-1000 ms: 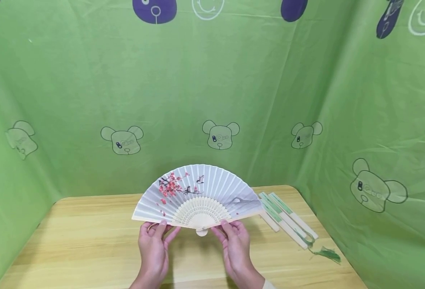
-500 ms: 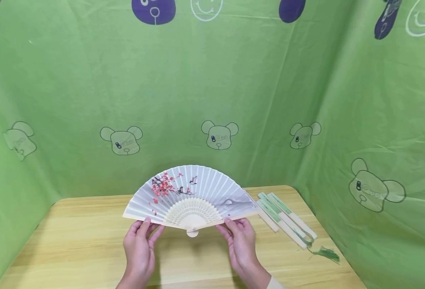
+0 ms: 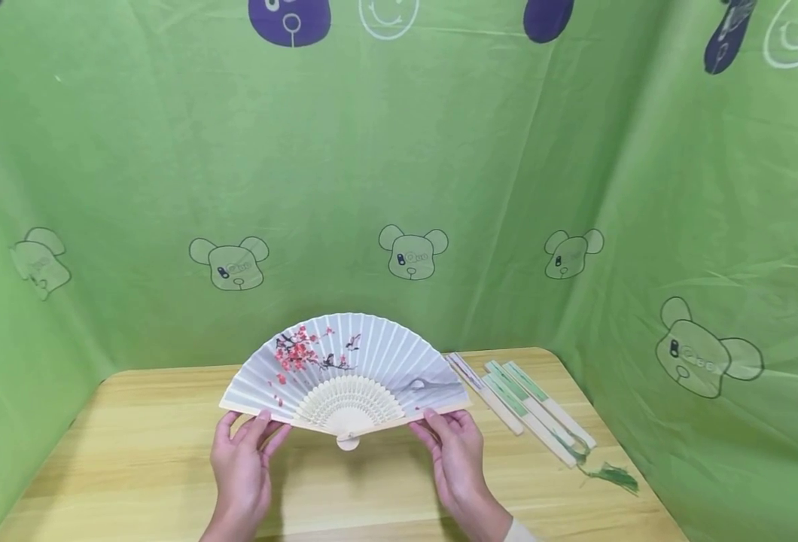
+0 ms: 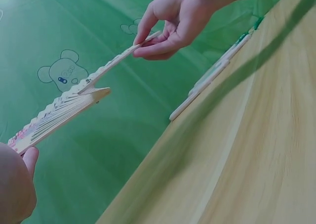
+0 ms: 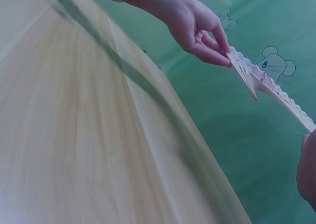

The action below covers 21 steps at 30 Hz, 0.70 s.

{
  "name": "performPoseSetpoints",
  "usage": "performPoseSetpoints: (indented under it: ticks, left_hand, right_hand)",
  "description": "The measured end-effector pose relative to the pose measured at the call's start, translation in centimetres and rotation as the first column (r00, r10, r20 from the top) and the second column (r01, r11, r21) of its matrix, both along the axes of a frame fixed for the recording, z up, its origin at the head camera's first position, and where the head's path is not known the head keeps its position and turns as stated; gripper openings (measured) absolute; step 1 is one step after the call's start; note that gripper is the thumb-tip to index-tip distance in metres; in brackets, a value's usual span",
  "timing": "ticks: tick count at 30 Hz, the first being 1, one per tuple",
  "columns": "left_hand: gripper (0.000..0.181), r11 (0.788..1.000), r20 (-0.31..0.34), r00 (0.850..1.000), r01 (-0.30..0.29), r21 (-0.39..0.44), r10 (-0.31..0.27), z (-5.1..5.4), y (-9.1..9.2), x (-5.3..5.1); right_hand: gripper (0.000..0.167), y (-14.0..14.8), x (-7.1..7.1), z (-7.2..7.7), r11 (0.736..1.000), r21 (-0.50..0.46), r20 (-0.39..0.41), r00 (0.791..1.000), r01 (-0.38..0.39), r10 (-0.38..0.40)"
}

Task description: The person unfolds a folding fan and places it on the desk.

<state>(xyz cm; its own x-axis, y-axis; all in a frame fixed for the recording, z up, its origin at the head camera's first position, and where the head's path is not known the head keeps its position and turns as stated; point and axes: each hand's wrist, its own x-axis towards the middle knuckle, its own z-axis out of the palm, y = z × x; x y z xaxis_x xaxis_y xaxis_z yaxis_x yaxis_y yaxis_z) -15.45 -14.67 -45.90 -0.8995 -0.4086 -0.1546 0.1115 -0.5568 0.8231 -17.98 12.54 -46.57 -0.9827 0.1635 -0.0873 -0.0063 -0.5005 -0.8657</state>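
A folding fan, spread wide, is held up above the table. Its pale leaf carries red blossoms, small birds and a grey landscape, and the pierced ribs meet at a rounded pivot at the bottom. My left hand pinches the left guard stick, thumb in front and fingers behind. On the opposite side, my right hand grips the right guard stick in the same way. Both wrist views catch the fan nearly edge-on, its pleats showing as a zigzag.
Several folded fans lie slanted on the table's right side, some with green leaves, one purplish. A green tassel trails from them. The wooden table is enclosed by green cloth walls printed with bear heads.
Both hands have moved apart, the left one farther to the left. The fan has shifted left and slightly down, uncovering the purplish folded fan behind its right edge.
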Motion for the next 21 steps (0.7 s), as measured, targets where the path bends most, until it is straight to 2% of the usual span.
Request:
performPoseSetpoints:
  ticks: [5, 12, 17, 21]
  left_hand:
    - [0.027, 1.000, -0.001, 1.000, -0.002, 0.012, 0.002, -0.1, -0.6, 0.2]
    - [0.024, 1.000, 0.003, 1.000, -0.027, -0.007, 0.027, -0.3, -2.2, 0.1]
    - [0.023, 1.000, 0.035, 0.999, -0.027, 0.001, 0.027, -0.6, -3.5, 0.1]
    - [0.027, 0.999, 0.068, 0.998, -0.016, -0.035, 0.018, -1.0, -4.5, 0.1]
  right_hand:
    - [0.032, 0.4, 0.1, -0.1, 0.999, 0.015, -0.006, 0.999, -0.037, 0.037]
    - [0.009, 0.9, -0.2, -0.3, 0.997, 0.035, 0.002, 0.998, -0.064, 0.064]
    - [0.012, 1.0, -0.5, -0.6, 0.995, 0.071, 0.022, 0.997, -0.074, 0.073]
    - [0.018, 1.0, -0.7, -0.8, 0.988, 0.113, 0.035, 0.994, -0.104, 0.101]
